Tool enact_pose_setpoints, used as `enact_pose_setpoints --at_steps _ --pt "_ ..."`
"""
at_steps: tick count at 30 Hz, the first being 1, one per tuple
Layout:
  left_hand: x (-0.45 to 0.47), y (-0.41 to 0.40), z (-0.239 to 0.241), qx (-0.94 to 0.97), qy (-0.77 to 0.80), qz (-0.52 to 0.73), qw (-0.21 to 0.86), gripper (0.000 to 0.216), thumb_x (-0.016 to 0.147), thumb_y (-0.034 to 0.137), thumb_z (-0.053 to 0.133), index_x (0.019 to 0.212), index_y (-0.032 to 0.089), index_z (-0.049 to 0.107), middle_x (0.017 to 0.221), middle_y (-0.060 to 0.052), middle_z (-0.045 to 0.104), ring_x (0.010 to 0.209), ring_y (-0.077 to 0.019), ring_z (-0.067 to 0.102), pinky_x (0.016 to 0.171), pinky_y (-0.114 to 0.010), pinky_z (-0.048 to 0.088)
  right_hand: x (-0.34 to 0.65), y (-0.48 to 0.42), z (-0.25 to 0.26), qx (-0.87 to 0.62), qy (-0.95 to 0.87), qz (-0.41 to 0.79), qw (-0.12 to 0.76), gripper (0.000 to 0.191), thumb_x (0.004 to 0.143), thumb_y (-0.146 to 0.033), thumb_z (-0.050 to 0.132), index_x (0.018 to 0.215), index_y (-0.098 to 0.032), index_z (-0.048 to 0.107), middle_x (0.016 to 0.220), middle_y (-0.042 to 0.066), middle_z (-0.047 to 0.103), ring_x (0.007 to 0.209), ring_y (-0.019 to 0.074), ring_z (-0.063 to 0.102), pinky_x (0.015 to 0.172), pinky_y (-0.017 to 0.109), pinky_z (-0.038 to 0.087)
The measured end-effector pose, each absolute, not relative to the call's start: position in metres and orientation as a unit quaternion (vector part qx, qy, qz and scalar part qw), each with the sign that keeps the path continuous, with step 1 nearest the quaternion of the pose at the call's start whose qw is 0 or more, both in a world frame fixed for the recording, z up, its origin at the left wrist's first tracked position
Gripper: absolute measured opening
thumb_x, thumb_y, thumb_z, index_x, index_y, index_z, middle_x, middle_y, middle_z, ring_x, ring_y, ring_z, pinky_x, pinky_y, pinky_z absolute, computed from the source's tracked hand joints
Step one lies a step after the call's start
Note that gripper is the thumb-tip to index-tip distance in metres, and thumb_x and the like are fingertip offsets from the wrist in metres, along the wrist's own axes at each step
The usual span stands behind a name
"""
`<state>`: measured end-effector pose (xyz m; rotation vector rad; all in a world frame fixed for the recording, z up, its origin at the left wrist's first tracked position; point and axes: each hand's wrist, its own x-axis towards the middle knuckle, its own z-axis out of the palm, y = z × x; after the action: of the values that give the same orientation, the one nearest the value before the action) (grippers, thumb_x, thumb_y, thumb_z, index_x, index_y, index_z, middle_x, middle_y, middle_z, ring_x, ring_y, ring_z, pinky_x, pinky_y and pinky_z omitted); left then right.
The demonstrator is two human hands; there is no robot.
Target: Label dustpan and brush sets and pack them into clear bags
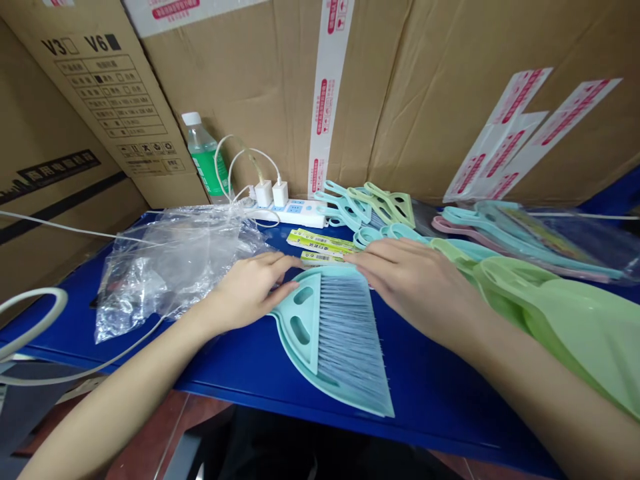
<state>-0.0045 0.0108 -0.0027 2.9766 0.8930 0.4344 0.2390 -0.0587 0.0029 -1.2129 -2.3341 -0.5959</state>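
A light-blue dustpan [287, 343] lies on the blue table with a matching brush [353, 333] nested on it, its grey-blue bristles facing up. My left hand [253, 290] is at the upper left of this set, thumb along the rim and index finger stretched towards a yellow-green label card [323, 259]. From the right, my right hand [410, 283] reaches over with fingers extended, tips by the card's right end and the set's top edge. The card lies between both sets of fingertips; whether either hand pinches it is unclear. More label cards [313, 240] lie just behind.
Clear plastic bags [170, 260] lie on the left. Behind stand a bottle [207, 160] and a power strip [303, 212] with plugged-in chargers. Light-blue brushes [350, 203] and green dustpans [575, 320] are on the right. Cardboard boxes [270, 100] wall the back; a white cable [90, 373] crosses the left.
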Motion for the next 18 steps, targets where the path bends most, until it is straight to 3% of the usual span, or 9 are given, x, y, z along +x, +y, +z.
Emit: enact_pose_setpoints --at_steps 2,5,12,15,18 --pt "-0.004 0.01 -0.007 0.937 0.276 0.205 -0.056 0.031 0.098 0.032 0.05 0.124 0.016 0.054 0.092 -0.005 0.07 0.082 -0.0192 0.068 0.067 -0.028 0.052 0.231 -0.065 0.003 -0.42 -0.854 -0.198 0.236 0.029 0.096 -0.008 0.042 0.091 -0.017 0.07 0.08 0.007 0.072 0.072 0.0194 0.064 0.067 0.031 0.048" --pt "-0.003 0.009 -0.01 0.935 0.235 0.241 -0.108 0.033 0.102 0.033 0.043 0.129 0.014 0.05 0.086 -0.003 0.068 0.072 -0.0162 0.067 0.06 -0.025 0.05 0.218 -0.074 -0.001 -0.382 -0.878 -0.147 0.247 0.029 0.095 -0.008 0.042 0.092 -0.017 0.069 0.074 0.004 0.069 0.07 0.019 0.064 0.067 0.032 0.049" --pt "-0.001 0.008 -0.007 0.945 0.131 0.257 -0.157 0.036 0.105 0.027 0.035 0.099 0.02 0.07 0.073 0.001 0.069 0.057 -0.012 0.064 0.052 -0.025 0.046 0.208 -0.078 0.0 -0.371 -0.87 0.101 0.309 0.014 0.095 -0.022 0.054 0.101 -0.018 0.066 0.085 0.002 0.071 0.078 0.0161 0.066 0.074 0.029 0.052" --pt "-0.002 0.007 -0.006 0.938 0.105 0.291 -0.155 0.03 0.104 0.025 0.04 0.102 0.018 0.069 0.08 -0.001 0.074 0.063 -0.0129 0.068 0.056 -0.025 0.052 0.216 -0.07 0.003 -0.448 -0.798 0.151 0.373 0.022 0.096 -0.03 0.051 0.113 -0.02 0.062 0.109 0.008 0.07 0.099 0.0209 0.065 0.087 0.038 0.052" --pt "-0.002 0.006 -0.007 0.936 0.09 0.321 -0.109 0.021 0.101 0.021 0.048 0.11 0.019 0.067 0.092 -0.003 0.077 0.074 -0.0139 0.073 0.065 -0.025 0.057 0.223 -0.062 -0.001 -0.488 -0.722 0.296 0.39 0.045 0.092 -0.041 0.054 0.132 -0.022 0.048 0.12 0.012 0.064 0.099 0.0233 0.064 0.082 0.043 0.055"
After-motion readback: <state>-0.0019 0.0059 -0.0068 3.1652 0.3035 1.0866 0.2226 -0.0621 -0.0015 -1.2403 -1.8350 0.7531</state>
